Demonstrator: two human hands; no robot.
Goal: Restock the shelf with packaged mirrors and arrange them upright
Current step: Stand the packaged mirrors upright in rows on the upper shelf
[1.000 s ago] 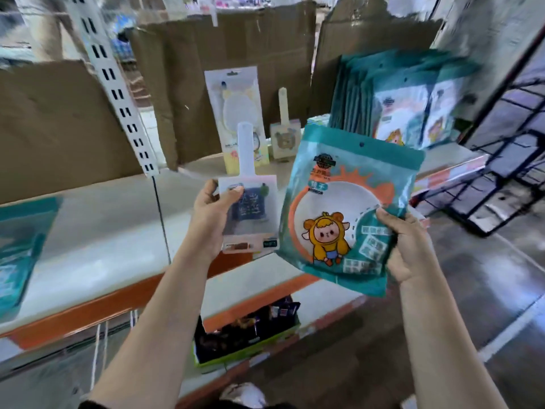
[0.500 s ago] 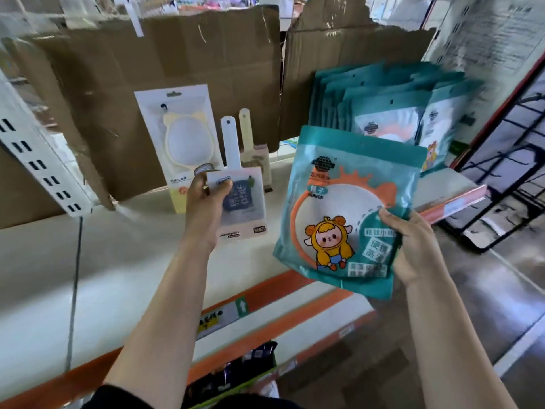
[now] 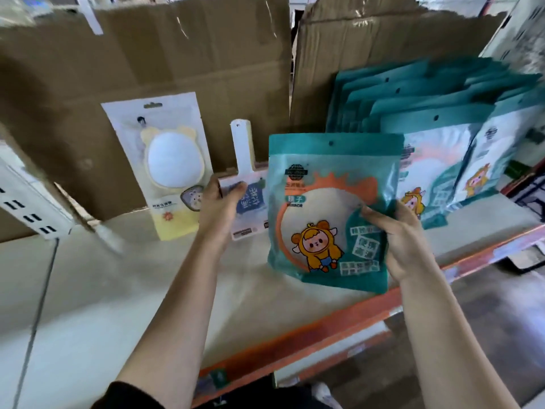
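- Gripping a small handled mirror pack [image 3: 250, 208] in the left hand [image 3: 219, 208], thumb curled over its front, just above the shelf [image 3: 118, 290].
- Pinching a teal mirror pack [image 3: 330, 208] by its right edge in the right hand [image 3: 395, 240], held upright over the shelf's front.
- Already stocked: a row of teal packs [image 3: 442, 128] standing at right, a yellow pack [image 3: 174, 169] leaning on cardboard [image 3: 177, 54].
- Left to do, seemingly: setting both held packs upright.

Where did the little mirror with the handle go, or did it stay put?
Yes, it moved. The left hand carried the handle mirror forward over the shelf, up beside the yellow packet leaning on the cardboard.
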